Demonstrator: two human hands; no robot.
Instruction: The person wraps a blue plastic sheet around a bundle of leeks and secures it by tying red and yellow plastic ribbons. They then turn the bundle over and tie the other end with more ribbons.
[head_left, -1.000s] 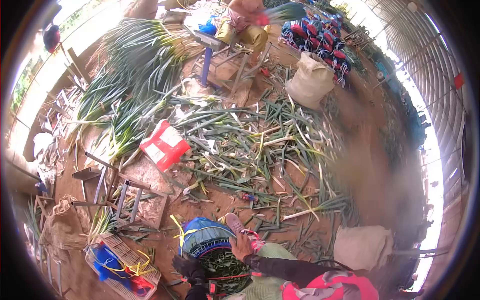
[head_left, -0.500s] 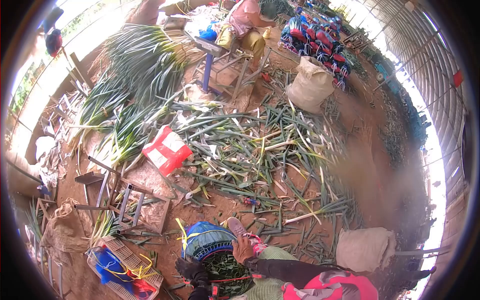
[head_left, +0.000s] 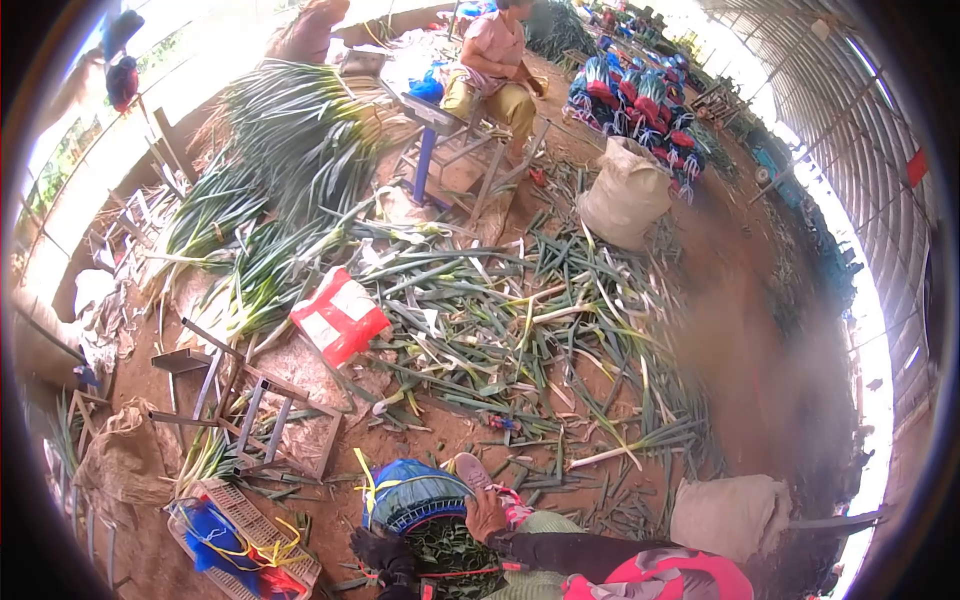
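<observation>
A round basket (head_left: 420, 505) with a blue cover and a yellow strap lies tilted in front of me, its mouth toward me. Cut dark green leaves (head_left: 455, 550) fill its opening. My right hand (head_left: 486, 515), bare, has its fingers bent over the right side of the basket's rim. At the left side of the opening is my left hand (head_left: 382, 552) in a black glove; its dark fingers blend together, so their grip is unclear. A red strip crosses the leaves between both hands.
Long green onions (head_left: 520, 300) lie scattered ahead, with a large pile (head_left: 300, 140) at upper left. A metal frame (head_left: 280, 420) and a crate (head_left: 240, 535) stand left. Sacks (head_left: 625, 195) (head_left: 730, 515) stand right. Another person (head_left: 495, 70) sits at the back.
The view has shifted slightly, so the basket sits lower in it. My left hand has moved down a little along the opening. The seated person now shows more upright.
</observation>
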